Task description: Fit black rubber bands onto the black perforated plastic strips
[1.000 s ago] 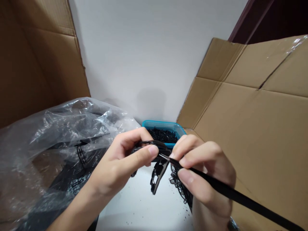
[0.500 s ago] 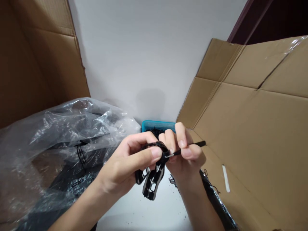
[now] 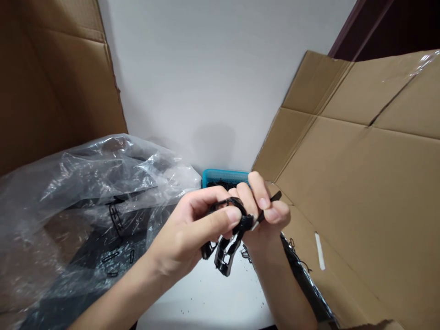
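Note:
My left hand (image 3: pixel 195 224) pinches a glossy black plastic part (image 3: pixel 227 256) between thumb and fingers. The part has a curved upper loop and two slotted arms hanging below. In my right hand (image 3: pixel 266 213) is a slim black-handled knife (image 3: pixel 276 196), gripped between thumb and forefinger. Its small pale blade is at the right side of the plastic part, close to my left thumb; whether it touches is hard to make out. The right hand's other fingers are curled behind the part, partly hidden.
Behind my hands stands a blue basket (image 3: pixel 225 174) holding black pieces. Clear plastic sheeting (image 3: pixel 103 169) with small black parts lies left. Cardboard walls (image 3: pixel 360 183) flank both sides. Dark specks dot the white tabletop (image 3: pixel 206 293). A white strip (image 3: pixel 320 251) is at right.
My left hand and the black plastic part have shifted slightly right and up. The knife has turned to a steeper angle, its handle end moving left and up.

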Tool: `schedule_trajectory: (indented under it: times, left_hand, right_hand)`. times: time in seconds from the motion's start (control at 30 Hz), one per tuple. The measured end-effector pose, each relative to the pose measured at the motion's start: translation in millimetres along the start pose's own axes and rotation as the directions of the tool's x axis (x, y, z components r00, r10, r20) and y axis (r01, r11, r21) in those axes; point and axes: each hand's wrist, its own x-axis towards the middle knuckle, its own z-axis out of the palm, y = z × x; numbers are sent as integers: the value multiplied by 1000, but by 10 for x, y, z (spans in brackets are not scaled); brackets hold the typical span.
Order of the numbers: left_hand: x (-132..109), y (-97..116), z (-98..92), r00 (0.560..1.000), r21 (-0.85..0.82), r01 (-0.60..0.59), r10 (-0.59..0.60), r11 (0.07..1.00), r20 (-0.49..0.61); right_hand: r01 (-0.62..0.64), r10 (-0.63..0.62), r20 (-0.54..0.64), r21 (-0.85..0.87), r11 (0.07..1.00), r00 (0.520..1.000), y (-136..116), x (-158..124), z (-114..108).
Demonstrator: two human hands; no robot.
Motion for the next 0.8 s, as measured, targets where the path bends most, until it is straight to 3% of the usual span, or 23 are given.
schedule_trajectory:
  times: [0.27, 0.47, 0.57, 0.63, 0.8]
  left_hand:
    - [10, -2, -23, 999, -21, 54, -54, 998, -8]
    - [88, 19, -78, 992, -51, 79, -83, 996, -93]
    - [110, 75, -112, 984, -54, 44, -52, 998, -168]
    - [110, 121, -128, 978, -32, 17, -24, 999, -209]
    - [105, 156, -175, 942, 13, -85, 85, 996, -324]
  right_hand:
    - [24, -24, 39, -4, 1000, 999, 6, 4, -5]
    - [108, -105, 27, -274, 956, 994, -176, -49, 7]
    - [138, -164, -7, -511, 848, 986, -347, -166, 37]
    - [88, -153, -44, -647, 757, 987, -440, -307, 33]
    - [-183, 97, -157, -885, 428, 983, -386, -947, -254]
